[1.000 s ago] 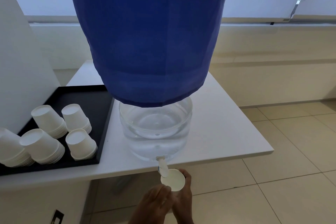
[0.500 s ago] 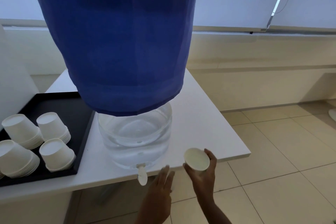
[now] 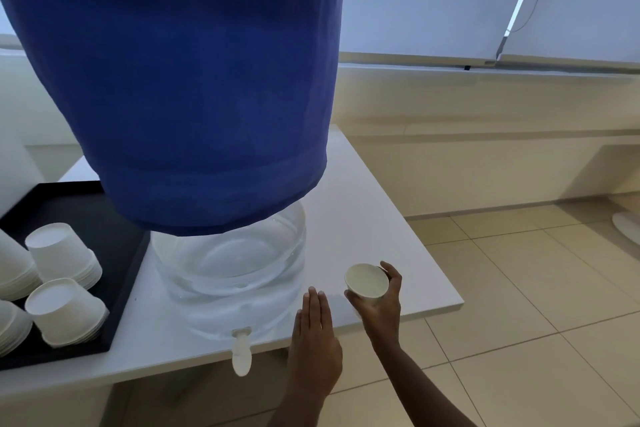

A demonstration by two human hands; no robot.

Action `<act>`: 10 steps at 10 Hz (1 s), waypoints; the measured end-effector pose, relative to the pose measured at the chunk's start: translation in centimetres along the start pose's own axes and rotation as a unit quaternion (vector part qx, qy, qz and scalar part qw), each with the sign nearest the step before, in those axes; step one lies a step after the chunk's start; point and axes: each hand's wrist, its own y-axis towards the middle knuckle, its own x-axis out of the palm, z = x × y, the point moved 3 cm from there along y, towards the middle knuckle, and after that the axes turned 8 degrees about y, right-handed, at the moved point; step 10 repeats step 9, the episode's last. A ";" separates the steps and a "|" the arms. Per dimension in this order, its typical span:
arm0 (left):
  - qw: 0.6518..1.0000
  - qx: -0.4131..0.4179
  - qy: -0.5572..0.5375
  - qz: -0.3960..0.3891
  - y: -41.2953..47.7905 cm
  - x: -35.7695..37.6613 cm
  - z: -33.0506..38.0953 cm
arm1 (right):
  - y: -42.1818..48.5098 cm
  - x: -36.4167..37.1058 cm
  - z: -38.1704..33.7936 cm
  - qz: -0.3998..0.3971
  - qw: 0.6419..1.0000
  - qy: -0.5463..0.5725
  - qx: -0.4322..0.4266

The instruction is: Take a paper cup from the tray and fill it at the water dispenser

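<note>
Holding a cup (image 3: 367,282) upright in the right hand (image 3: 379,305), a person is standing at the near edge of a white table (image 3: 374,229), the fingers (image 3: 393,276) wrapping round the cup's far side and the thumb pressing its near side just under the rim. The cup is sitting over the table's near right part, well to the right of the tap (image 3: 241,354), and its inside is looking pale; whether water is in it cannot be told. The left hand (image 3: 313,340) is lying flat and empty, fingers straight and pressed together, reaching over the table's near edge between the tap and the cup, touching neither. The dispenser (image 3: 228,274) is standing on the table, its clear base holding water and a blue cover (image 3: 180,80) draping over the bottle above it. The white tap is hanging down past the table's near edge. To the left, a black tray (image 3: 104,218) is carrying stacks of upturned cups (image 3: 64,310), lying just beside the dispenser's base. Beige floor tiles (image 3: 519,288) are stretching away on the right.
</note>
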 end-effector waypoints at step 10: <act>0.998 -0.066 -0.006 -0.008 0.6 2.0 -0.7 | 0.3 -1.1 3.8 -0.138 0.972 -0.192 0.000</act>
